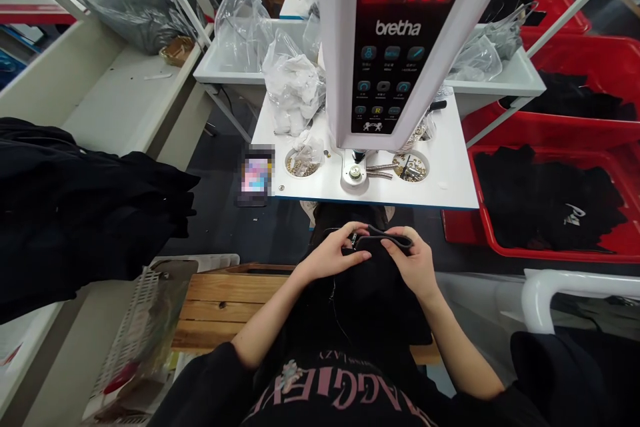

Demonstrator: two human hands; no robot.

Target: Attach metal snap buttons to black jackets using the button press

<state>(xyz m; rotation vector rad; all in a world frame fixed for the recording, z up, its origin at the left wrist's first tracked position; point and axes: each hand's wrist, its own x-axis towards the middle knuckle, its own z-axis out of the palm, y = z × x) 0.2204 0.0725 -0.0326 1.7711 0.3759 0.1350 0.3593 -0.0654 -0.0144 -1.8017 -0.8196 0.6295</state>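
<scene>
Over my lap, both hands hold a dark folded fabric band (385, 238), which appears to be the edge of a black garment. My left hand (337, 255) pinches its left end between thumb and fingers; a small shiny piece shows by the fingertips. On the right end, my right hand (413, 260) grips the band with the thumb in front and fingers behind. Black cloth (370, 307) covers my lap below. Just beyond my hands is the white table (315, 180) of a press machine (340, 47), whose red display reads 061935. Its round lower die (355, 173) is apart from the band.
Metal fasteners lie in a left cup (303, 163) and a right cup (411, 167). A pixelated phone-like object (255, 177) lies left of the table. Red bins (555, 250) with black cloth stand right; a dark garment pile (75, 207) is left. A wooden bench (225, 307) is beneath me.
</scene>
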